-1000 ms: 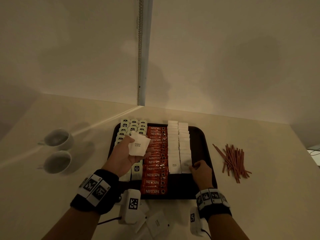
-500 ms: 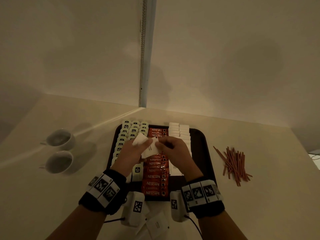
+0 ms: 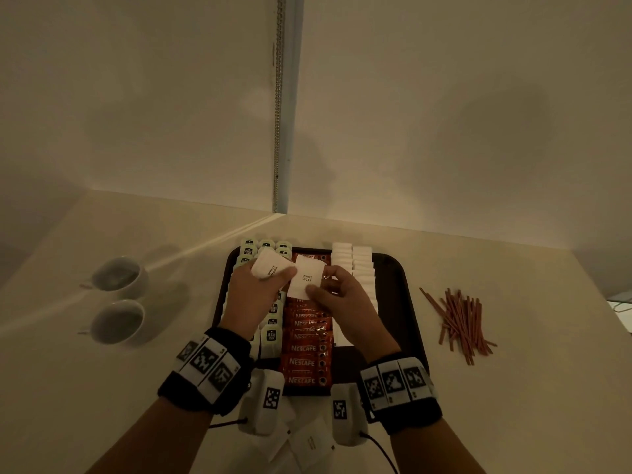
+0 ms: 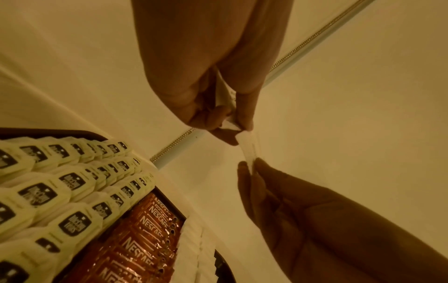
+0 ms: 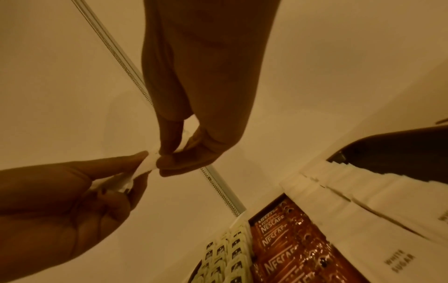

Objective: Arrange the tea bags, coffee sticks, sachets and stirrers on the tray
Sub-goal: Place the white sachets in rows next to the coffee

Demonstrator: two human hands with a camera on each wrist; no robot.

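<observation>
Above the dark tray my left hand holds a small stack of white sugar sachets. My right hand pinches one white sugar sachet just right of that stack, thumb on its lower edge. In the left wrist view the left fingers pinch the stack's edge, and the pulled sachet stands between both hands. On the tray lie rows of tea bags, red Nescafe coffee sticks and white sachets. The reddish stirrers lie on the table, right of the tray.
Two white cups stand on the table left of the tray. Several loose white sachets lie at the near edge between my wrists. A wall corner with a metal strip rises behind the tray.
My right hand left the tray's right side, came across to the left hand's stack and now pinches one sachet drawn off to the right. The left hand rose slightly.
</observation>
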